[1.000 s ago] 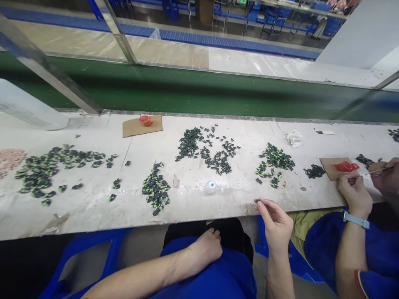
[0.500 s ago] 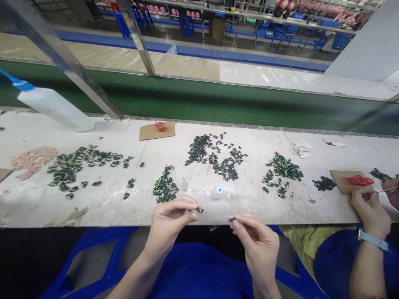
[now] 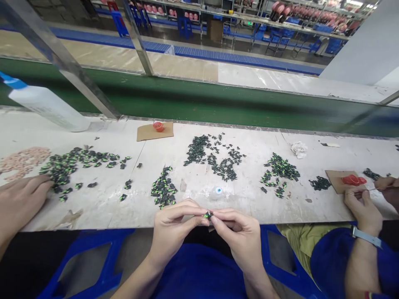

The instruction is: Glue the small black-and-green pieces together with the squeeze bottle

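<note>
My left hand (image 3: 177,224) pinches a small black-and-green piece (image 3: 207,215) between thumb and fingertips, just over the table's front edge. Against it press the closed fingertips of my right hand (image 3: 238,230); the small dark piece they hold is mostly hidden. Just beyond my left hand lies a pile of black-and-green pieces (image 3: 163,189). Loose dark pieces (image 3: 226,166) are spread farther back in the middle. A small translucent bottle with a blue tip (image 3: 216,192) stands in front of my hands.
A co-worker's hand (image 3: 26,197) rests by a black-and-green heap (image 3: 62,166) at left; another's watch-wearing hand (image 3: 364,209) works at right. Around are a large white bottle (image 3: 50,108), a red cup (image 3: 158,126) on cardboard, another green-marked pile (image 3: 282,166) and crumpled tissue (image 3: 299,149).
My right hand has moved left, bringing its small dark piece up against the piece in my left hand. A co-worker's hand has come in at the left edge.
</note>
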The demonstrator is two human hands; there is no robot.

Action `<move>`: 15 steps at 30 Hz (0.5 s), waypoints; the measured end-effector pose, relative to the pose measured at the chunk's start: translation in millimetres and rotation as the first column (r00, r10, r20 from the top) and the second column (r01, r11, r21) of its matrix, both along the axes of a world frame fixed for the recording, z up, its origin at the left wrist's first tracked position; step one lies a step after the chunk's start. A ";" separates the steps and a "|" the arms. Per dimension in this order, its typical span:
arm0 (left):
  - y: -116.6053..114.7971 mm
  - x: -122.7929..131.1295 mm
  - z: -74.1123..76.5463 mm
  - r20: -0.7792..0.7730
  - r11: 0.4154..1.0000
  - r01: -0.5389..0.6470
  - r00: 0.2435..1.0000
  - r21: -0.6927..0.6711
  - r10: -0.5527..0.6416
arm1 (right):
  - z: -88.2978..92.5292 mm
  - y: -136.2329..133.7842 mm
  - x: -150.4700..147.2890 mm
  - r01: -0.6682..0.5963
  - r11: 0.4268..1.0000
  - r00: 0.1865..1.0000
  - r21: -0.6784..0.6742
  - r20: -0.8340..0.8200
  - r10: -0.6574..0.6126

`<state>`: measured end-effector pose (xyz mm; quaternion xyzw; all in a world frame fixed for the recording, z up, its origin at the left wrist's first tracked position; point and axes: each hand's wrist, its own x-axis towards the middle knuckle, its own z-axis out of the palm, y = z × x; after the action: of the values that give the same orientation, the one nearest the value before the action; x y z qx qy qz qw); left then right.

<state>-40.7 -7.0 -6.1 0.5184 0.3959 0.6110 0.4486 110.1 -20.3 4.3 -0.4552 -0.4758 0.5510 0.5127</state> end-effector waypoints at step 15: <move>3.1 4.4 -8.7 -0.106 1.000 -0.023 0.994 0.008 0.024 | 1.5 20.7 13.4 -0.115 0.955 0.953 0.274 0.302 0.028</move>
<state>-36.3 -3.9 -14.8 0.5470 0.4232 0.5891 0.4179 123.5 0.4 5.8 -0.4351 -0.6384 0.4199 0.4763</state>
